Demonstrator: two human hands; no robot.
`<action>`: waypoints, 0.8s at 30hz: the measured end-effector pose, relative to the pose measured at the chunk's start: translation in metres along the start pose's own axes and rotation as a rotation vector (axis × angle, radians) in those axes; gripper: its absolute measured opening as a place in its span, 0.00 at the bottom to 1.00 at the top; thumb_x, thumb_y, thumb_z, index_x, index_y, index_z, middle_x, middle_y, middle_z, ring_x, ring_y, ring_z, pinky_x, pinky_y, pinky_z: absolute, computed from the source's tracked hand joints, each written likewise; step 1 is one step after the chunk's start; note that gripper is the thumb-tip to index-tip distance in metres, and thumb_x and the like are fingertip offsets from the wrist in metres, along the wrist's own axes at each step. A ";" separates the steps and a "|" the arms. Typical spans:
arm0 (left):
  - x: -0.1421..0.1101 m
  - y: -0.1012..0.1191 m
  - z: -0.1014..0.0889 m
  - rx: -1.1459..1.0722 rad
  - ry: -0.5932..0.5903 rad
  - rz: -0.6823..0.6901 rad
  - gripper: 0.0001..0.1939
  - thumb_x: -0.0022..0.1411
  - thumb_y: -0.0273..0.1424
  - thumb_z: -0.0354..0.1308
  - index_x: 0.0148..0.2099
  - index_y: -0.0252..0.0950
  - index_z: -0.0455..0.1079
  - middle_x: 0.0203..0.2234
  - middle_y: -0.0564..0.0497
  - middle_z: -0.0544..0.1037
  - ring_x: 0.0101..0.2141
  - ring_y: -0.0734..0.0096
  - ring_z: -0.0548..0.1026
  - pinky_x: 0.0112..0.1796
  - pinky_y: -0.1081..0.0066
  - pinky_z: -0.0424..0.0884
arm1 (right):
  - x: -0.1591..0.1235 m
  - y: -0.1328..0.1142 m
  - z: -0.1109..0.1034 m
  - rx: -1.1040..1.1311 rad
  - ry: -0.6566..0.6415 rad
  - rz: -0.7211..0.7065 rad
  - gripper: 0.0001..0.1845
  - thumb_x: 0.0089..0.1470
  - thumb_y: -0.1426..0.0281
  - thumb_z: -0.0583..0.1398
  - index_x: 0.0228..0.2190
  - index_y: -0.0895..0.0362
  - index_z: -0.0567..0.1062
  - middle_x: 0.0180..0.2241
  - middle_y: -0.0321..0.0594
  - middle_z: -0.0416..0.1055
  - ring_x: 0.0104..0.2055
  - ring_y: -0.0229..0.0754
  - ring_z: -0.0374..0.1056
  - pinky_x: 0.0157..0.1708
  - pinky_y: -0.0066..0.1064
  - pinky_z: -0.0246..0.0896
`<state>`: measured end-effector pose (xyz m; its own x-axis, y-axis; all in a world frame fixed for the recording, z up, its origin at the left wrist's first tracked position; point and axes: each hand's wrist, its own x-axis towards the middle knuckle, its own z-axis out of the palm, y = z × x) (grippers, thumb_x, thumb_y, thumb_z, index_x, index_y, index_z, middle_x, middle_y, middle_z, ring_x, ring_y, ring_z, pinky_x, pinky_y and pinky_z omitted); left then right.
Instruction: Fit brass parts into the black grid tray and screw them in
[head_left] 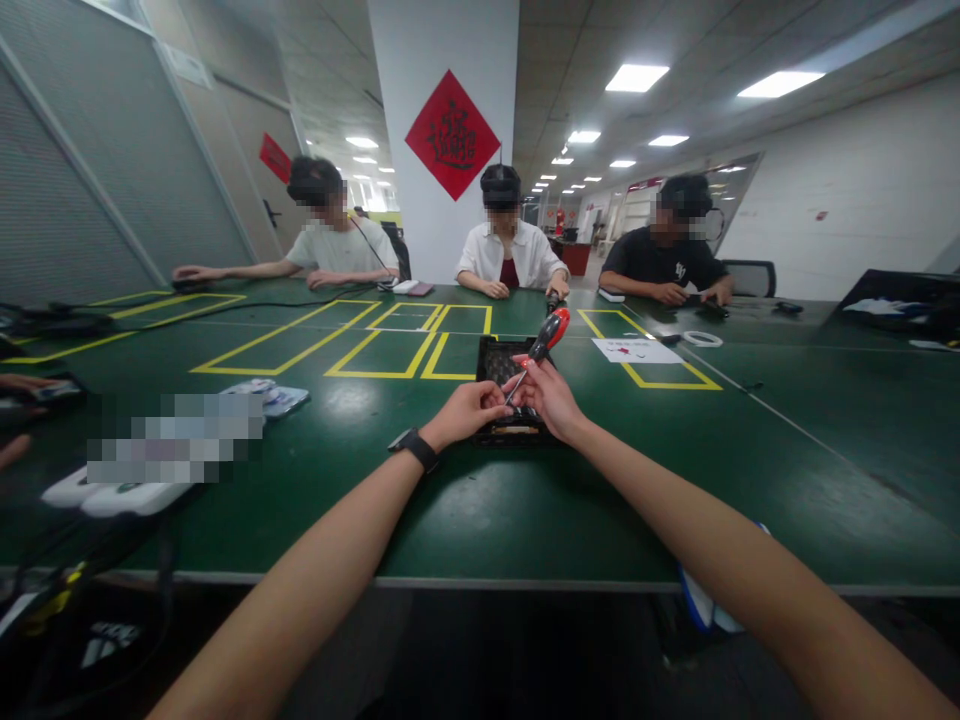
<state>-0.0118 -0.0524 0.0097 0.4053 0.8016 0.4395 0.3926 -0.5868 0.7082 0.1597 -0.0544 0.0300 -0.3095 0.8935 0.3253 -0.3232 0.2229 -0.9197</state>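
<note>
The right hand (551, 400) grasps a screwdriver (550, 336) with a red and black handle, held at a slant over a black box (486, 362) on the green table (480, 520). The handle leans up toward one o'clock, and the thin metal shaft runs down toward seven o'clock, its lower end close to the fingers of the left hand (480, 408). The left hand is at the box's nine o'clock side, thumb and fingers brought together near the tip; whether they pinch the shaft or some small part cannot be told. The box is open, with small pieces inside that are too small to make out.

A dark watch (414, 448) is on the left wrist. From the box, a sheet of paper (637, 350) with a red mark lies at two o'clock, with a white ring (703, 339) just beyond it. White items (120, 495), partly blurred, lie toward eight o'clock. Yellow tape outlines (382, 375) stretch toward ten o'clock. Across the table, a person in a white shirt (525, 255) sits at twelve o'clock.
</note>
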 end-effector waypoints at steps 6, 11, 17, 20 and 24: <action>0.001 -0.003 -0.001 -0.025 -0.076 0.031 0.17 0.59 0.40 0.52 0.35 0.30 0.71 0.24 0.51 0.73 0.24 0.76 0.66 0.28 0.75 0.61 | 0.001 0.001 -0.001 0.029 0.014 0.015 0.18 0.54 0.57 0.52 0.42 0.55 0.64 0.26 0.37 0.72 0.22 0.34 0.66 0.25 0.27 0.61; 0.000 -0.001 0.001 -0.037 -0.036 0.024 0.17 0.57 0.42 0.54 0.36 0.31 0.70 0.24 0.52 0.72 0.24 0.77 0.66 0.28 0.76 0.62 | 0.001 0.001 0.000 0.028 0.017 -0.006 0.17 0.54 0.58 0.54 0.41 0.55 0.63 0.25 0.35 0.71 0.21 0.33 0.65 0.25 0.26 0.60; 0.001 -0.003 0.003 -0.051 -0.008 -0.034 0.18 0.50 0.43 0.60 0.31 0.30 0.69 0.18 0.57 0.65 0.20 0.81 0.59 0.23 0.78 0.55 | 0.000 -0.001 0.001 0.021 0.002 -0.007 0.18 0.53 0.56 0.54 0.40 0.55 0.63 0.25 0.35 0.71 0.21 0.32 0.65 0.25 0.26 0.60; 0.001 -0.004 0.002 -0.061 -0.021 -0.032 0.18 0.51 0.42 0.59 0.32 0.30 0.71 0.19 0.55 0.68 0.21 0.80 0.61 0.24 0.78 0.57 | 0.000 0.000 0.000 0.013 0.008 -0.004 0.18 0.53 0.56 0.53 0.41 0.55 0.63 0.25 0.35 0.72 0.20 0.33 0.65 0.24 0.26 0.60; 0.000 -0.001 0.000 -0.095 -0.086 -0.015 0.18 0.56 0.42 0.54 0.35 0.29 0.72 0.24 0.50 0.74 0.24 0.76 0.67 0.28 0.75 0.62 | 0.001 0.002 -0.002 0.005 -0.011 -0.007 0.19 0.54 0.56 0.52 0.42 0.55 0.63 0.25 0.36 0.72 0.20 0.33 0.65 0.24 0.27 0.60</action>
<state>-0.0121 -0.0519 0.0090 0.4710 0.7951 0.3820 0.3211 -0.5579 0.7653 0.1605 -0.0525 0.0279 -0.3167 0.8877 0.3343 -0.3300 0.2273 -0.9162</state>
